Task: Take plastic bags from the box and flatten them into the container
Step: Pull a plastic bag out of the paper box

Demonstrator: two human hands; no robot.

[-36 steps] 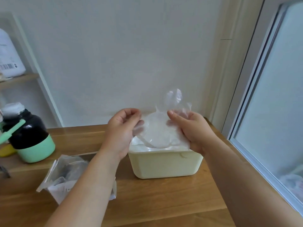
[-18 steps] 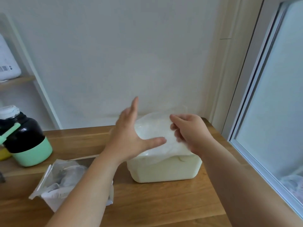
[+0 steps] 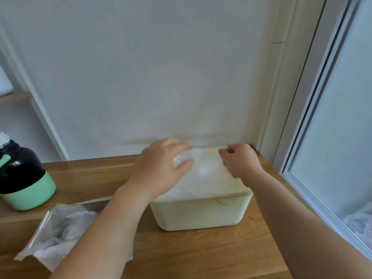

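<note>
A cream plastic container (image 3: pixel 199 214) stands on the wooden table near the back right corner, filled to the rim with clear plastic bags (image 3: pixel 205 174). My left hand (image 3: pixel 161 168) lies flat on the left part of the top bag, fingers spread, pressing it down. At the bag's right edge my right hand (image 3: pixel 239 160) has its fingers curled and pinches the plastic. The open box (image 3: pixel 60 228) with more crumpled bags sits at the lower left, partly hidden by my left forearm.
A black jar with a mint green base (image 3: pixel 22 178) stands at the table's left edge. The white wall rises right behind the container. A window frame (image 3: pixel 302 178) runs along the table's right side.
The bag was held up above the container; now it lies on the pile. My left hand opened and came down flat onto it, and my right hand lowered with the bag's right edge.
</note>
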